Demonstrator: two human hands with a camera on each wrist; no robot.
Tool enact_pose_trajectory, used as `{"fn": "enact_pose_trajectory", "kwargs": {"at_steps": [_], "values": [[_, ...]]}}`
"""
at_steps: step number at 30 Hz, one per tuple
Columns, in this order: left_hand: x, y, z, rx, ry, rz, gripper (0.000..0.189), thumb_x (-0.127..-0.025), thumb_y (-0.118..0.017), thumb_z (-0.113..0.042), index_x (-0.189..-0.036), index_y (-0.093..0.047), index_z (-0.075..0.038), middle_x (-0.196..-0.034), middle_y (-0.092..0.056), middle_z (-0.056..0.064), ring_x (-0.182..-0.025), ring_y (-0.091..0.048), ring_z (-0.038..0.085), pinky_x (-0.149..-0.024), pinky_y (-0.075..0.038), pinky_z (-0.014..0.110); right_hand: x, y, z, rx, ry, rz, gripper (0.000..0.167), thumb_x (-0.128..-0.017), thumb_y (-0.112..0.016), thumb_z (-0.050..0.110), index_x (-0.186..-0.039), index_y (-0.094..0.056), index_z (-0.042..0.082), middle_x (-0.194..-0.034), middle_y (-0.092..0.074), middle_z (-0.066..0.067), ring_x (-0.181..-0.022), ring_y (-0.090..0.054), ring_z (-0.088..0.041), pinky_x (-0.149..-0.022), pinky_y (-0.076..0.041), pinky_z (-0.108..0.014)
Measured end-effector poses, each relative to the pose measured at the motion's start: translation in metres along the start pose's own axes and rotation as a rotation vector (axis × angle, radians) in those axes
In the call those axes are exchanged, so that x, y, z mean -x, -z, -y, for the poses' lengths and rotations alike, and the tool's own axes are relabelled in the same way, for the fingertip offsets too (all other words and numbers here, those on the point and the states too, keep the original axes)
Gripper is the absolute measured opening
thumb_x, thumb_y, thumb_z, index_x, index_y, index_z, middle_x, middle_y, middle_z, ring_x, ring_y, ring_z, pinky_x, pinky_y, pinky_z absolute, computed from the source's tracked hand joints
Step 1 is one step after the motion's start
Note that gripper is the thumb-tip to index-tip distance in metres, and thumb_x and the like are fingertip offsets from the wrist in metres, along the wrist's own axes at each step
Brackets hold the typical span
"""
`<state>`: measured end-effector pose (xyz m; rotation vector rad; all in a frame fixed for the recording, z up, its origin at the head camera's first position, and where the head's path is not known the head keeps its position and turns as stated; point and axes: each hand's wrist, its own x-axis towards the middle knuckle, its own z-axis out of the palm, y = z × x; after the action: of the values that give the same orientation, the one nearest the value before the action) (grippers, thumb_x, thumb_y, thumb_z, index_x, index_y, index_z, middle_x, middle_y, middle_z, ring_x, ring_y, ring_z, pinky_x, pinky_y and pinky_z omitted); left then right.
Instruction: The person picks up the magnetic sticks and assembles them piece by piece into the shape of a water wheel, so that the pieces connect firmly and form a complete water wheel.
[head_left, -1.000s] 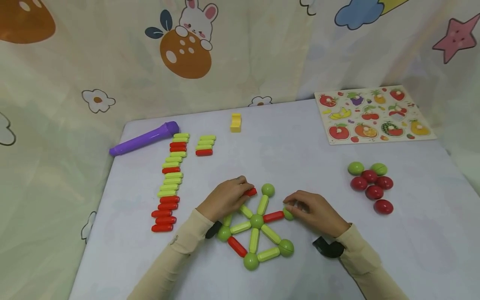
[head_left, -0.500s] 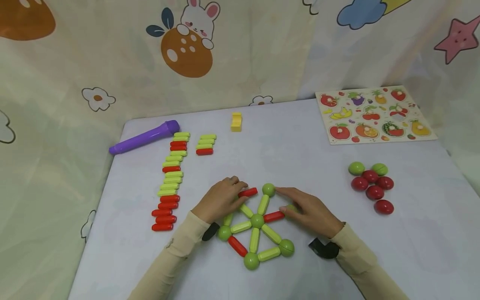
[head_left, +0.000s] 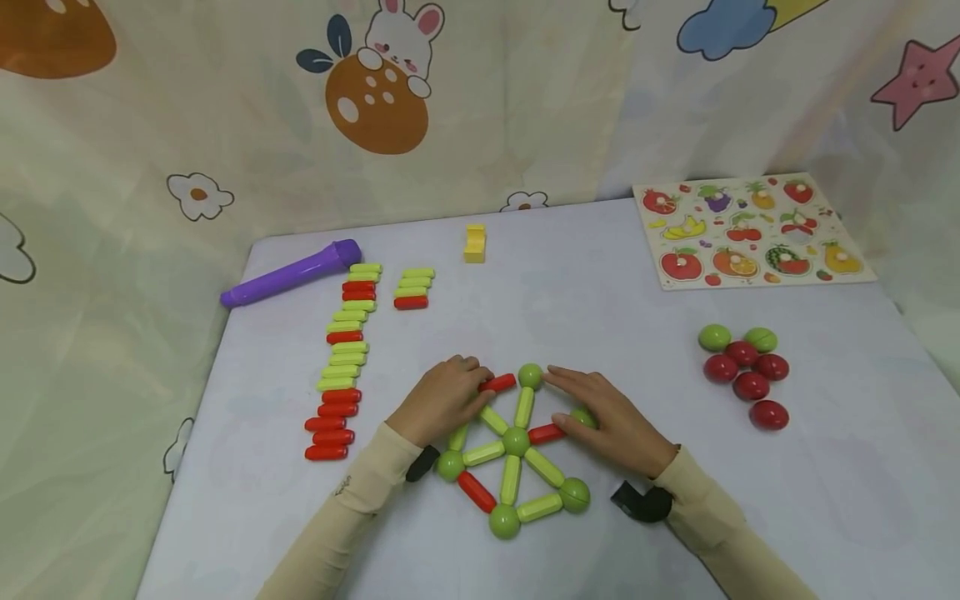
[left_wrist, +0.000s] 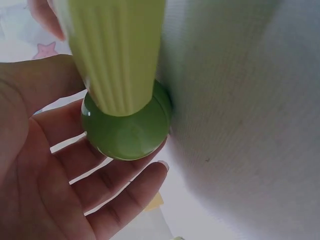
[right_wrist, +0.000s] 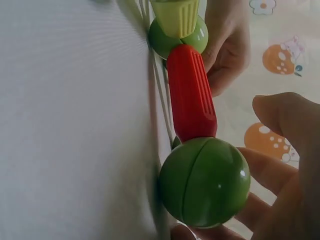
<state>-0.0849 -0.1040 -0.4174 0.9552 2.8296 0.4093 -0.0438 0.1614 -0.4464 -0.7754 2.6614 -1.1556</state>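
Note:
On the table lies a wheel of green balls and green and red rods, joined at a central ball point(head_left: 516, 441). My left hand point(head_left: 438, 402) is at its upper left; the left wrist view shows the fingers curled round a green ball point(left_wrist: 130, 137) with a green rod point(left_wrist: 115, 55) in it. That ball is mostly hidden in the head view. A red rod point(head_left: 498, 382) extends from there toward the top ball point(head_left: 530, 375). My right hand point(head_left: 618, 425) has fingers extended, index fingertip at the top ball, palm beside the right-hand ball point(right_wrist: 205, 182) on its red rod point(right_wrist: 192, 95).
To the left stand a column of loose red and green rods point(head_left: 341, 371) and a shorter stack point(head_left: 412, 287). A purple stick point(head_left: 292, 273), a yellow block point(head_left: 475, 243) and a fruit puzzle board point(head_left: 750, 229) lie farther back. Red and green balls point(head_left: 750, 385) sit at the right.
My right hand has let go of the right-hand ball and reached its fingers to the top ball, which has shifted slightly left toward the red rod. My left fingers have drawn back along that rod.

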Motion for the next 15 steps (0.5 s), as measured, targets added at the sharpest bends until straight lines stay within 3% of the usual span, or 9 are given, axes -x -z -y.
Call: {"fn": "enact_pose_trajectory", "kwargs": {"at_steps": [10,15], "values": [[0.0002,-0.0010,0.0001,0.024,0.006,-0.009,0.022,-0.090,-0.068,-0.021,-0.107,-0.071,-0.008,-0.090,-0.065,0.001,-0.076,-0.051,0.013,-0.067,-0.046,0.024,-0.0029,-0.0014,0.0026,-0.053,-0.026,0.018,0.050,-0.091,-0.065,0.027,-0.139,-0.051,0.023,-0.130,-0.055,0.005,-0.110,-0.047,-0.011,-0.088,-0.047,-0.038],[0.0015,0.0011,0.0006,0.034,0.008,-0.011,0.024,-0.090,-0.067,-0.023,-0.109,-0.070,-0.008,-0.092,-0.065,0.001,-0.077,-0.052,0.012,-0.068,-0.046,0.024,-0.0020,-0.0016,0.0021,-0.058,-0.022,0.000,0.047,-0.092,-0.065,0.028,-0.137,-0.053,0.022,-0.132,-0.055,0.006,-0.114,-0.048,-0.011,-0.092,-0.047,-0.041]]}}
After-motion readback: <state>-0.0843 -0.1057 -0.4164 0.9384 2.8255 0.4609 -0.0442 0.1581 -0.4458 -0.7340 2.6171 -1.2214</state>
